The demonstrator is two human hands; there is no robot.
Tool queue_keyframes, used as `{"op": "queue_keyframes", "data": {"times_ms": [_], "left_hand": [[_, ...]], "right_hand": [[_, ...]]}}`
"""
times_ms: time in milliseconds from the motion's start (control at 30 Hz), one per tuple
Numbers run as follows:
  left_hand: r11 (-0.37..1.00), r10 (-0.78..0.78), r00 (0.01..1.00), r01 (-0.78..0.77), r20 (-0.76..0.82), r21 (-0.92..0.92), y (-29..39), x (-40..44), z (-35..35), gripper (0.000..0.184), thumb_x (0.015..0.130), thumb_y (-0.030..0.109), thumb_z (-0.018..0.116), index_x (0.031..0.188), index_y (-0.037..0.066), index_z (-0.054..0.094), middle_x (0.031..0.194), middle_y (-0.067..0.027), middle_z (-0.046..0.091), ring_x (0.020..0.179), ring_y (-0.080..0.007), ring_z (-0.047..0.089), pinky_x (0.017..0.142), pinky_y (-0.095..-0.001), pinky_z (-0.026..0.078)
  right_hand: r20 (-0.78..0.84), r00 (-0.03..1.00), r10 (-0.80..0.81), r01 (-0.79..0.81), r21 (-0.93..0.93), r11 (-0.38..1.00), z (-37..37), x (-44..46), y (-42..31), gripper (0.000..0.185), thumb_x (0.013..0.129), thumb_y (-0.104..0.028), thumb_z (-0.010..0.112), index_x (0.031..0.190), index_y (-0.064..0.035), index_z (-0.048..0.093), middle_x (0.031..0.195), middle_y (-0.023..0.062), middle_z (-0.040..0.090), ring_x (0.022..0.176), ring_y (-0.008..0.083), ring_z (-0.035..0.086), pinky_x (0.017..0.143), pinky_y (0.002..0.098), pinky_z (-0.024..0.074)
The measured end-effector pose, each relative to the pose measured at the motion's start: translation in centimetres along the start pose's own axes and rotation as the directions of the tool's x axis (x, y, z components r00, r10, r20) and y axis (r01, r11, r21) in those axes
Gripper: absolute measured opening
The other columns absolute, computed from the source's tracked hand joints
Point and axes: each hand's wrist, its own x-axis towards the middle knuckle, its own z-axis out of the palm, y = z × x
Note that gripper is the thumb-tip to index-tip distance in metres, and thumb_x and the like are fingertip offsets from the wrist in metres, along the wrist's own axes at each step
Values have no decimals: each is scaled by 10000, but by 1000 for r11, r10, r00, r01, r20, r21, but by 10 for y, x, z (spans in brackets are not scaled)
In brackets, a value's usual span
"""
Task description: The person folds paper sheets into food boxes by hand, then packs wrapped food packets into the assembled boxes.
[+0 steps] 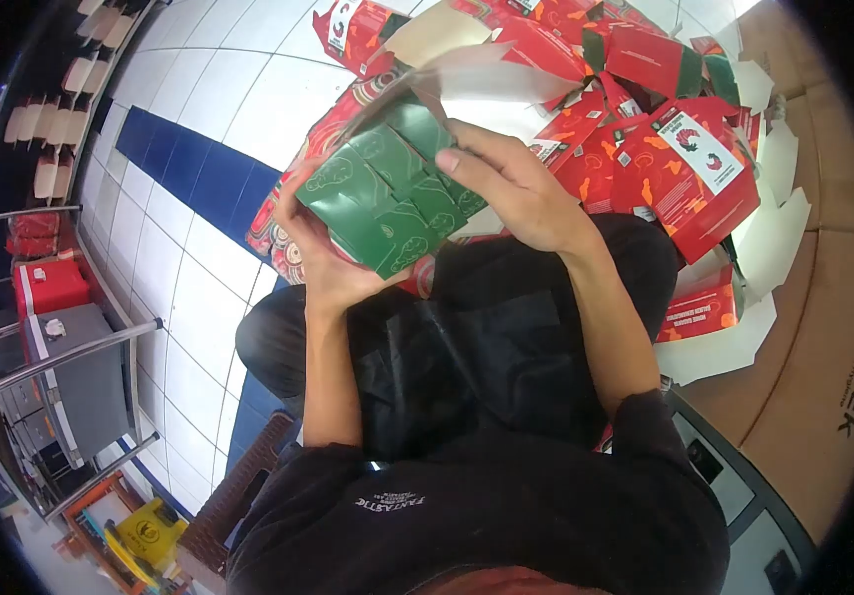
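A cardboard food box is held above my lap, its green panel [377, 193] turned up toward me. The panel has pale line drawings and overlapping, interlocked flaps. Pale unfolded flaps [486, 74] stick out at its far side. My left hand [333, 266] is wrapped round the box's near left side, fingers partly hidden behind it. My right hand [521, 188] grips the right side, with the thumb on the green flaps near the edge and the other fingers partly hidden. Beneath the box lies a red patterned cloth or cushion [293, 248].
Several red printed boxes [684, 169] are heaped at front right, beside a large brown cardboard sheet [803, 327]. A metal-railed rack [70, 362] stands at left, near a brown woven-look stool or crate [238, 486] and a yellow item [149, 535]. White tiles [199, 297] cover the floor.
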Motion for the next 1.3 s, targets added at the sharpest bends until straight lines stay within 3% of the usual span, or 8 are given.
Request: {"op": "queue_keyframes", "data": {"times_ms": [100,267,467,600,667,767,967,1300], "left_hand": [[998,-55,990,52,-131,-28,-2,2,-3,1395,499,299,1056,1601,79,229,1502,-160,427,1398,-326,518,1190,-481,448],[999,-20,995,24,-101,37,5,0,-15,1332,590,221,943,1629,30,132,1508,-175,429,1428,-348,498,1217,-498,408],[999,-19,998,23,-61,49,9,-3,-4,1361,600,274,919,1645,6,90,1549,-218,418,1463,-368,477,1228,-517,404],[981,-32,993,10,-116,-192,-7,-25,-13,1240,593,200,936,1625,2,278,1493,-200,549,1385,-327,579,1156,-477,479],[960,-274,918,278,286,26,-29,-50,-29,850,643,203,944,1404,3,623,1296,-139,722,1187,-280,704,1041,-440,549],[972,-229,931,232,285,21,-2,-26,-17,530,689,209,944,1154,20,774,1114,-85,797,1022,-249,751,938,-404,590],[905,-417,871,425,260,24,19,-13,-18,513,712,103,896,1198,9,764,1137,-73,790,1030,-195,751,869,-381,611],[974,-223,959,227,173,1,6,-27,-17,674,719,125,961,1324,-1,693,1245,-92,751,1117,-220,730,961,-389,599]], "right_hand": [[-92,994,62,-50,126,991,-6,2,-6,332,1138,-244,557,1229,41,702,989,125,718,926,181,657,916,345,521],[-439,897,-47,-165,-432,887,-18,8,36,401,1075,-268,666,1320,48,699,1248,213,762,1060,285,742,904,394,577],[-466,885,1,-213,-402,891,-13,11,63,447,1026,-244,690,1375,35,685,979,260,749,843,341,736,821,453,579],[-440,895,72,-126,-93,988,-13,14,63,345,1058,-186,657,1292,60,718,974,196,770,859,221,710,824,388,565],[-394,905,162,-211,-83,974,-12,13,50,323,1069,-174,640,1268,65,727,963,144,770,859,166,686,813,368,556],[-372,909,189,-195,20,981,-8,14,61,321,1093,-181,620,1275,60,726,976,111,766,857,139,679,804,334,550],[-401,893,206,-138,192,972,0,16,48,349,1130,-208,591,1337,55,691,1055,85,772,916,116,694,830,309,551],[-343,920,189,-118,216,969,10,14,55,377,1139,-239,594,1388,35,663,1161,87,756,1026,115,700,912,282,551]]}}
